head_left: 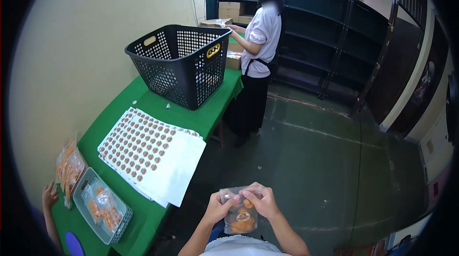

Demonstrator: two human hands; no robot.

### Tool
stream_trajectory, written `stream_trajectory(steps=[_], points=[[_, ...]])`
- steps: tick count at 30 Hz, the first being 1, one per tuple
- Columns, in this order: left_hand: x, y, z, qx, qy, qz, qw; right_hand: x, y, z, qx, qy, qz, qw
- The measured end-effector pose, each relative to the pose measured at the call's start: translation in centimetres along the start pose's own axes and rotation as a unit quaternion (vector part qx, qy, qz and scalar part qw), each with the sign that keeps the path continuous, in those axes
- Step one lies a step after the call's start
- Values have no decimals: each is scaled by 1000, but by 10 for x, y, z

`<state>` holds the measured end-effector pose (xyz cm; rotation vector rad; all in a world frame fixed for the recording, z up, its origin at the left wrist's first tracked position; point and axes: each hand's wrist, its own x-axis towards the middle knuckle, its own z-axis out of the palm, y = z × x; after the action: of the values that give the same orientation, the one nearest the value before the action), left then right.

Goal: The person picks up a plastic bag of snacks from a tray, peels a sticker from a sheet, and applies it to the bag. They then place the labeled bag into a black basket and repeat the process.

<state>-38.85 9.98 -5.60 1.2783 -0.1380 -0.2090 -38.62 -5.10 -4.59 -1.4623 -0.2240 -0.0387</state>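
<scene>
In front of my body, a clear plastic pouch (242, 225) with orange snack pieces inside hangs upright, a round sticker on its front. My left hand (220, 205) pinches its top left edge, and my right hand (264, 202) pinches the top right, thumbs close together near the upper rim. Left of my hands, sheets of round brown stickers (138, 143) lie stacked on the green table (143, 225). A grey tray (125, 218) beyond them holds several similar bags (101, 203) of orange snacks.
More snack bags (71, 165) are piled by the wall near another person's hand (49, 194). A large black basket (189, 81) stands at the table's far end, beside a standing person (262, 36). Dark shelves (311, 31) line the back. Green floor (306, 160) lies to the right.
</scene>
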Motion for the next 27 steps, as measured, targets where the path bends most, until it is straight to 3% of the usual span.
stream_trajectory(steps=[2, 4, 6, 8, 11, 12, 14, 18, 22, 24, 26, 27], points=[[19, -2, -14, 0, -43, 17, 999, 22, -3, 4, -152, 1, -68, 986], [39, 4, -25, -14, -33, 19, 999, 46, -4, 15, -169, 2, -67, 983], [62, 11, -39, 61, -1, -12, 998, 69, 0, 25, -234, 23, -67, 970], [83, 7, -49, 78, 38, 53, 995, 92, 14, 34, -253, 28, -95, 962], [120, -10, -73, 244, 125, 135, 952, 123, 36, 52, -316, 34, -92, 943], [129, -12, -80, 250, 165, 168, 939, 133, 39, 60, -316, 26, -95, 944], [138, -15, -97, 186, 188, 133, 955, 156, 41, 75, -373, 17, -161, 914], [143, 11, -115, 150, 167, 130, 966, 205, 65, 82, -320, 33, -144, 936], [145, 24, -140, 298, 116, 164, 933, 224, 79, 101, -312, 3, -139, 940], [144, 34, -146, 395, 107, 106, 906, 236, 93, 112, -311, -23, -144, 939], [146, 32, -156, 412, 152, 81, 895, 248, 109, 126, -303, -54, -161, 938], [148, 31, -161, 382, 199, 96, 898, 255, 120, 134, -294, -48, -212, 931]])
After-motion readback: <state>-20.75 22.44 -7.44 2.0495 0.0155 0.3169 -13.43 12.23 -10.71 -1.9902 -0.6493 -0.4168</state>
